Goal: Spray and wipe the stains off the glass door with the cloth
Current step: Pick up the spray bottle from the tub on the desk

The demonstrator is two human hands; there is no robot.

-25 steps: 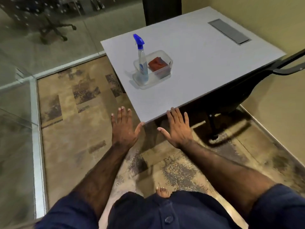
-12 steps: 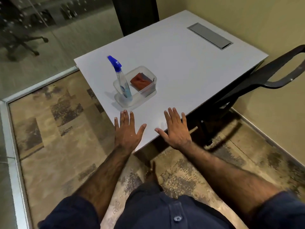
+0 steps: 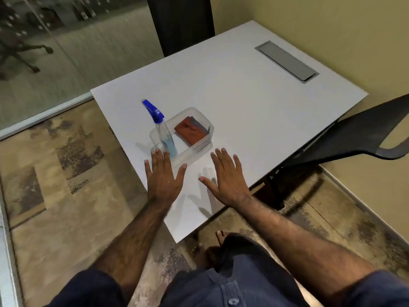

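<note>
1. White and bare over most of its surface, the worktop (image 3: 254,111) carries a clear plastic tub (image 3: 204,138) near its left edge, towards the near corner.
2. A spray bottle (image 3: 164,134) with a blue trigger head stands upright in the tub's near-left end, pale blue liquid in its lower part.
3. A folded rust-red cloth (image 3: 191,132) lies flat in the tub's far end.
4. The left hand (image 3: 163,176) hovers palm down, fingers spread wide and holding nothing, its fingertips just at the tub's near-left corner.
5. The right hand (image 3: 225,176) is likewise flat, spread and empty, just beside the tub's near side.
6. The glass door (image 3: 73,47) stands beyond the worktop's far-left corner.
7. A black chair (image 3: 363,134) sits at the worktop's right edge.
</note>
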